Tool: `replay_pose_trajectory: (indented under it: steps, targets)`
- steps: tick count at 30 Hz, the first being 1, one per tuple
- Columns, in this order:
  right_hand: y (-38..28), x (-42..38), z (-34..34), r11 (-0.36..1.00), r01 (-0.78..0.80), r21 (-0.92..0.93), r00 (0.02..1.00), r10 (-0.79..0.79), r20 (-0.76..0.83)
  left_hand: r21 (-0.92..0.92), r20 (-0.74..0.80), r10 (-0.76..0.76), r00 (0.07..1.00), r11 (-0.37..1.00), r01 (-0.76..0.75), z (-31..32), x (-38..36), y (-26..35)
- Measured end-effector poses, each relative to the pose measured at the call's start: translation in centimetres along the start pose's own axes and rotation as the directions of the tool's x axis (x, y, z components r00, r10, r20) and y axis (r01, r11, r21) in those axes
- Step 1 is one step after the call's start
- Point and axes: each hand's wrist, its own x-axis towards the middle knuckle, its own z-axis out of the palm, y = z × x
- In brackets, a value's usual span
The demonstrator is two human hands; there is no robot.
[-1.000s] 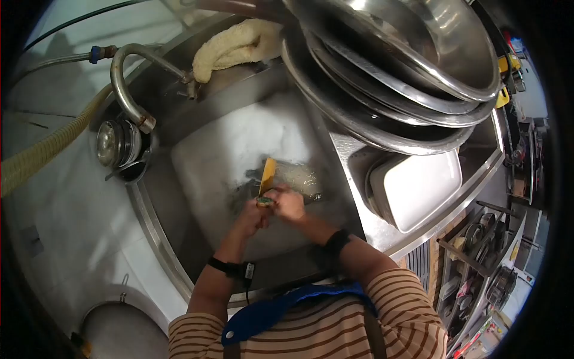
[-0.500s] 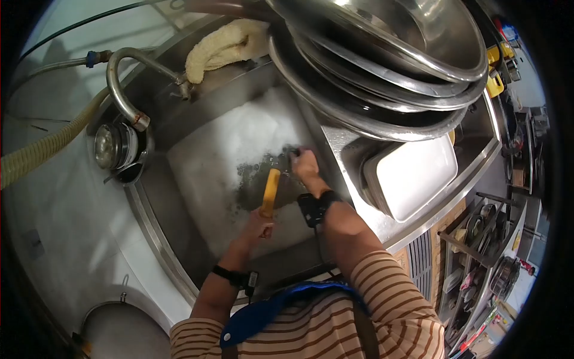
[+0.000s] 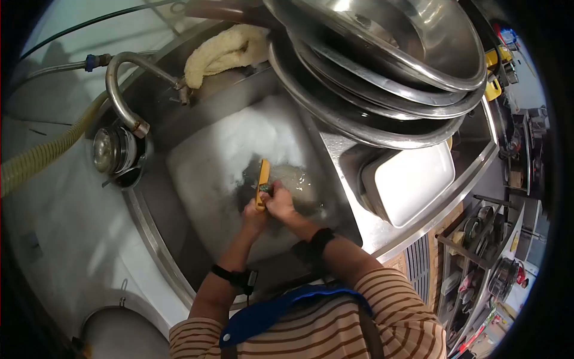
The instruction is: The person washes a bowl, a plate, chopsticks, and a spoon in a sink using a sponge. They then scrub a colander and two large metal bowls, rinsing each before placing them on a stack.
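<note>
Both hands meet at a yellow tool

The left hand [image 3: 254, 216] closes around the lower end of the yellow tool [image 3: 263, 172]; the right hand [image 3: 279, 201] pinches a green scrap [image 3: 263, 188] against it. Cloudy water [image 3: 206, 164] opens around them, inside the sink's rim [image 3: 147, 232]; stacked bowls [image 3: 373, 136] crowd the upper-right edge.

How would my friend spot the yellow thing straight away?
Find the big metal sink of cloudy water. Over its middle, the left hand holds a long, narrow tool. Its bright yellow sets it apart from the pale water and silvery bowls.
</note>
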Motion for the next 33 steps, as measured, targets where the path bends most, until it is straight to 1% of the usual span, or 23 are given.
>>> replay_pose_trajectory:
  steps: [3,5,6,9,10,12,13,14,15,16,17,18,19,20,23,24,25,26,28,29,30,31,33]
  targets:
    - [0.9,-0.1,1.5,1.0,0.012,0.013,0.995,-0.011,-0.101,0.009,0.039,0.227,0.973,0.974,-0.228,-0.6,-0.3,-1.3]
    - [1.2,1.2,1.8,1.0,-0.017,-0.002,0.988,0.016,-0.153,-0.128,0.163,0.09,0.982,0.989,-0.069,-0.4,-1.0,-2.1]
    - [1.5,2.0,1.5,0.981,-0.02,0.195,0.994,0.04,-0.101,-0.186,0.227,0.029,0.973,0.982,0.015,-0.5,-1.1,-2.3]
    - [0.5,2.6,0.7,0.944,-0.119,0.307,0.992,0.122,0.008,-0.268,0.282,-0.09,0.955,0.949,0.168,-1.3,-1.9,-0.4]
    - [2.0,3.8,2.3,0.912,-0.182,0.368,0.983,0.184,0.03,-0.248,0.303,-0.118,0.946,0.948,0.198,-1.6,-2.1,0.5]
    - [4.7,6.4,3.5,0.872,-0.174,0.458,0.982,0.189,0.013,-0.202,0.34,-0.176,0.924,0.946,0.254,-2.3,-2.2,1.5]
    - [5.1,7.5,3.5,0.846,-0.17,0.506,0.981,0.193,0.006,-0.198,0.356,-0.149,0.922,0.953,0.23,-2.3,-2.4,1.2]
    - [4.6,8.4,2.4,0.867,-0.152,0.474,0.974,0.212,-0.076,-0.194,0.373,-0.123,0.92,0.959,0.207,-2.3,-2.8,0.9]
    - [4.6,9.4,1.3,0.547,-0.349,0.761,0.904,0.41,0.12,-0.193,0.389,-0.097,0.916,0.964,0.184,-2.2,-2.9,0.7]
    - [7.8,11.4,0.6,0.939,-0.267,0.216,0.963,0.271,0.01,-0.27,0.387,-0.145,0.911,0.926,0.262,-2.1,-3.0,0.7]
    - [11.2,12.8,0.4,0.899,-0.068,-0.432,0.996,0.086,0.023,-0.347,0.386,-0.196,0.902,0.874,0.339,-2.0,-3.1,0.7]
    - [7.0,9.8,-3.1,0.894,-0.426,0.137,0.888,0.442,-0.127,-0.427,0.383,-0.239,0.892,0.811,0.4,-2.1,-2.9,0.9]
    - [7.6,8.6,-4.1,0.86,-0.467,0.204,0.848,0.501,-0.171,-0.436,0.393,-0.224,0.892,0.809,0.395,-2.5,-2.6,0.9]
    - [9.3,7.8,-4.0,0.875,-0.462,0.145,0.856,0.483,-0.184,-0.448,0.401,-0.208,0.892,0.804,0.39,-2.8,-2.1,0.8]
    - [10.4,5.7,-3.3,0.922,-0.354,-0.156,0.935,0.346,-0.08,-0.513,0.407,-0.231,0.884,0.742,0.43,-2.8,-1.3,0.2]
    - [9.0,5.3,-3.2,0.944,-0.279,-0.175,0.96,0.277,-0.036,-0.538,0.406,-0.245,0.881,0.715,0.447,-2.6,-0.8,0.0]
    - [7.6,4.9,-3.1,0.974,-0.194,-0.113,0.981,0.194,-0.016,-0.555,0.435,-0.24,0.868,0.687,0.468,-2.6,-0.5,-0.4]
    - [5.6,4.3,-3.2,0.994,-0.106,0.011,0.994,0.106,-0.007,-0.568,0.465,-0.239,0.852,0.657,0.495,-2.8,-0.4,-0.9]
    - [2.0,2.6,-3.8,0.956,0.095,0.279,0.992,-0.113,0.049,-0.558,0.516,-0.227,0.826,0.642,0.526,-3.3,-0.6,-1.3]
    - [0.8,2.0,-4.2,0.92,0.381,0.091,0.924,-0.382,-0.001,-0.542,0.534,-0.213,0.818,0.657,0.524,-3.4,-0.6,-0.9]
    - [0.0,1.0,-4.6,0.778,0.618,-0.113,0.783,-0.622,0.003,-0.524,0.555,-0.196,0.808,0.672,0.523,-3.5,-0.6,-0.4]
    - [-0.5,0.5,-4.8,0.544,0.781,-0.306,0.588,-0.806,0.065,-0.497,0.573,-0.166,0.803,0.708,0.502,-3.5,-0.8,0.1]
    - [-0.7,0.6,-4.7,0.479,0.801,-0.36,0.564,-0.805,0.183,-0.44,0.609,-0.116,0.785,0.773,0.456,-3.7,-1.5,0.9]
